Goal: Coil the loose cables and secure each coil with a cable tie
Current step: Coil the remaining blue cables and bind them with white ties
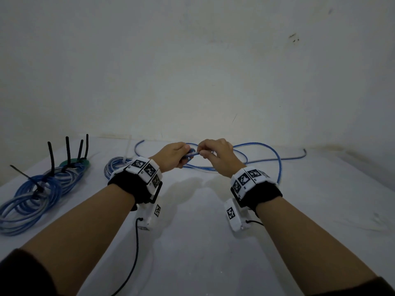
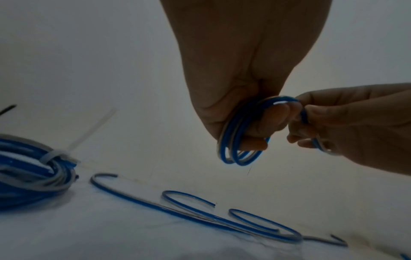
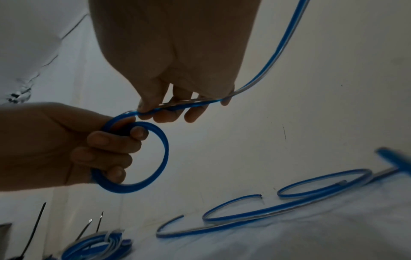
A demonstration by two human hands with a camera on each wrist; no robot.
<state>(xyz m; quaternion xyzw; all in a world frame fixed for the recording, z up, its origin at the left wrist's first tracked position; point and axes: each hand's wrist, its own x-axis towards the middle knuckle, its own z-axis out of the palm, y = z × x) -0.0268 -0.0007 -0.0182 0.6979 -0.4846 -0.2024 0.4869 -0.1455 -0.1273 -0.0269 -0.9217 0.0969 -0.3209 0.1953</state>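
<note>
My left hand (image 1: 178, 155) grips a small coil (image 2: 238, 140) of blue-and-clear cable, its fingers curled through the loops (image 3: 160, 149). My right hand (image 1: 213, 154) pinches the same cable (image 3: 189, 103) just beside the coil, between thumb and fingers, above the white table (image 1: 203, 242). The rest of that cable (image 1: 269, 154) trails loose in wide loops behind and to the right of my hands. Its loose loops (image 2: 222, 221) lie on the cloth below.
A coil bound with a clear tie (image 1: 116, 167) sits left of my left hand. Farther left lie several tied blue coils (image 1: 36, 199) with black tie tails (image 1: 51, 157) sticking up. The wall (image 1: 192, 71) stands close behind the table.
</note>
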